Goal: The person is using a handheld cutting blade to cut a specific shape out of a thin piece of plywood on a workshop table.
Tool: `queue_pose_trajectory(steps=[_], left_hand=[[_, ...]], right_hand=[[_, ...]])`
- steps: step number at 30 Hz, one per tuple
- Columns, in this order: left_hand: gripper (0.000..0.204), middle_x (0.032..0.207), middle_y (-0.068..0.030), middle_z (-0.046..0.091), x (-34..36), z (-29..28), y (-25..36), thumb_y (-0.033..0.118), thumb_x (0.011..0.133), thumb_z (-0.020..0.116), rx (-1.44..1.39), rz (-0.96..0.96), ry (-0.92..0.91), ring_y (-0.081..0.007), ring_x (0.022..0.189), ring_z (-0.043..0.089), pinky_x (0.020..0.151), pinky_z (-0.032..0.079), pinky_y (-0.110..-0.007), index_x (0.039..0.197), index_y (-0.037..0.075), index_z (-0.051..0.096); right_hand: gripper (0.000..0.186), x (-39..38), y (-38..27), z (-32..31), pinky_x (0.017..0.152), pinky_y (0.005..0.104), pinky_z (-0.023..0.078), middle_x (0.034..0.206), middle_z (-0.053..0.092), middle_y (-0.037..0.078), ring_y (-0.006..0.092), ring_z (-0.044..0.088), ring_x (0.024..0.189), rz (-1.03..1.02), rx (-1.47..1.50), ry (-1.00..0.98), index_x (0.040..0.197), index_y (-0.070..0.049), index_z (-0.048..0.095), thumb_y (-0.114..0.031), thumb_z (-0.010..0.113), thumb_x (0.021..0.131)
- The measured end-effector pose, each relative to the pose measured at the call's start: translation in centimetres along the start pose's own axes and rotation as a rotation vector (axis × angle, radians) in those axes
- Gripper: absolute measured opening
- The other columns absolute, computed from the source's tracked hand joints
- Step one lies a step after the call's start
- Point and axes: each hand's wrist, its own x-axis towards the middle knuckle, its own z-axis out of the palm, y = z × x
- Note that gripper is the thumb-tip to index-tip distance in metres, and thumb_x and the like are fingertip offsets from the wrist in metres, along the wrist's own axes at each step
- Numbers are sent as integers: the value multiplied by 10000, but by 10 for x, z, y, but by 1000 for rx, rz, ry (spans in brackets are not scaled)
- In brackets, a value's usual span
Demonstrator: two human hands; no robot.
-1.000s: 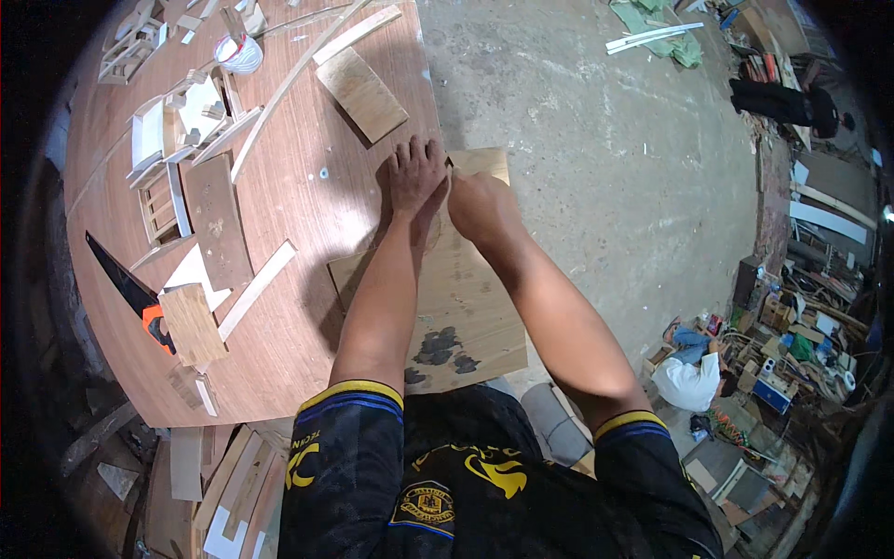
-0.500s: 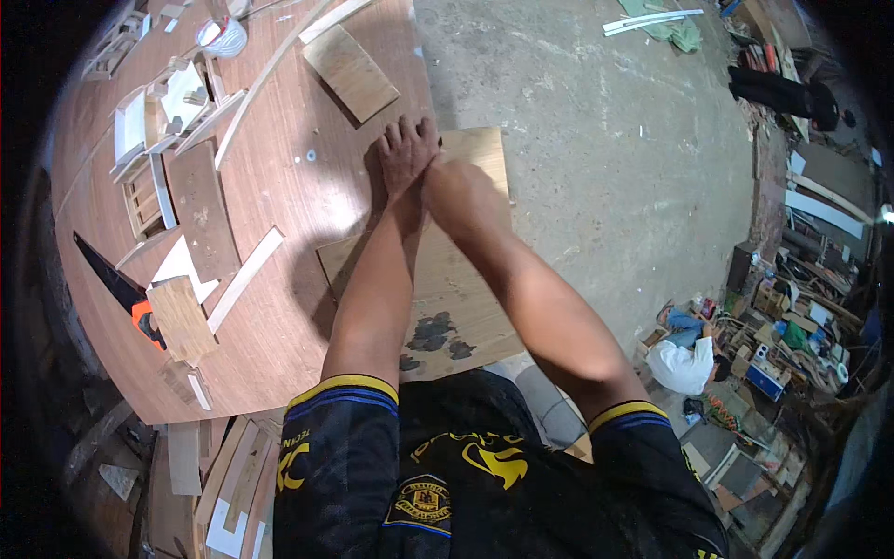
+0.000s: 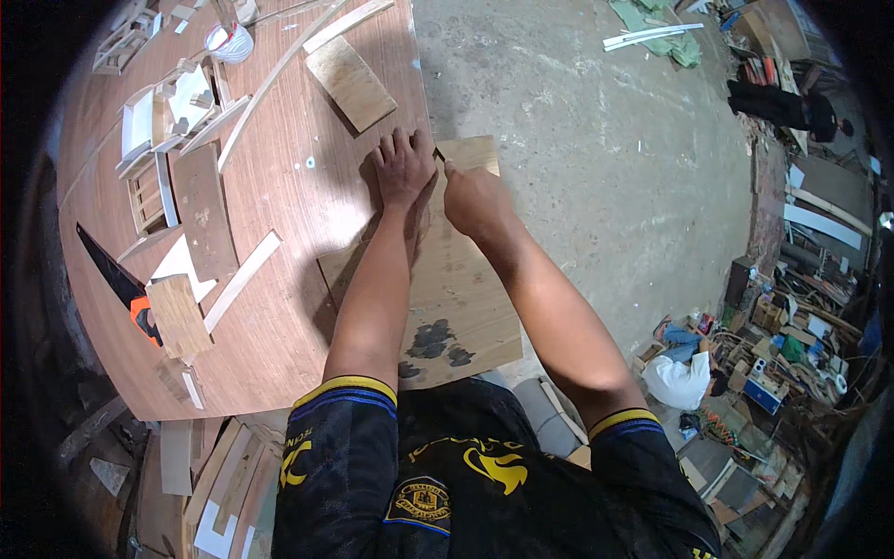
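Tool (image 3: 440,155) in right hand (image 3: 477,199)

Yellow lettering is showing on the black shirt (image 3: 531,517), low in the frame.
From where I'm standing, a yellow-lined crest (image 3: 417,505) is sitting at bottom centre, small letters running around its shield. To its right a yellow emblem (image 3: 495,469) is spreading, with a line of chest lettering (image 3: 452,442) bending along its top, partly lost in folds. At lower left, the left sleeve (image 3: 326,433) is carrying a bold yellow mark beside smaller letters; at lower right, another yellow mark (image 3: 701,554) is being cut by the frame edge.
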Motion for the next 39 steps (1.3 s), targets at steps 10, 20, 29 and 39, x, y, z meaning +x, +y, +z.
queue_pose_trajectory(steps=[10,20,29,39], left_hand=[[496,1161,-139,530,-5,9,-4,516,826,622,191,-3,-120,-354,1075,523,815,429,-504,1132,129,567],[467,1087,-102,527,-1,10,2,514,822,627,263,-23,-179,-312,1016,537,778,421,-465,1115,157,554],[226,1000,-94,522,3,1,5,289,873,563,165,-6,-39,-290,972,510,804,385,-445,1033,129,560],[181,984,-112,563,3,6,-1,274,852,566,161,-42,-60,-303,926,544,780,401,-460,962,130,574]], right_hand=[[245,8,-11,-12,718,505,568,856,694,263,421,698,807,-80,-77,20,930,-8,707,-100,484,888],[238,10,-6,-7,795,503,550,921,698,263,403,695,897,12,40,12,971,-7,704,-60,497,869],[252,25,-9,4,784,508,549,922,700,259,410,695,865,54,6,-58,1039,-10,680,-86,512,868],[233,17,-5,-7,801,490,551,905,705,247,408,693,879,9,-16,-37,935,-19,713,-76,500,857]])
